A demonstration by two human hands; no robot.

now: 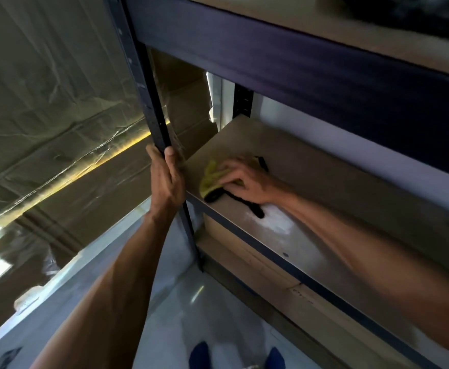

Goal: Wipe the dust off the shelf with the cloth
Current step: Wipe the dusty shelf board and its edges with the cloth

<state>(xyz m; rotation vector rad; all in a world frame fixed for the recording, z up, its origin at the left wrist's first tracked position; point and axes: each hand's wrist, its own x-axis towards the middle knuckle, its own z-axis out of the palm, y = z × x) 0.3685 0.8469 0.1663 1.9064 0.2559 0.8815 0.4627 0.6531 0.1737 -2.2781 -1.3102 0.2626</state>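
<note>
Both hands are busy: left hand (166, 179) grips the post (149, 102), right hand (240, 179) holds the cloth (211, 177) down on the shelf (324, 182), mid-wipe; next, probably, a sweep toward frame right.

The cloth (212, 174) lies on the shelf (324, 182) near its left end — post (154, 110) alongside.
</note>
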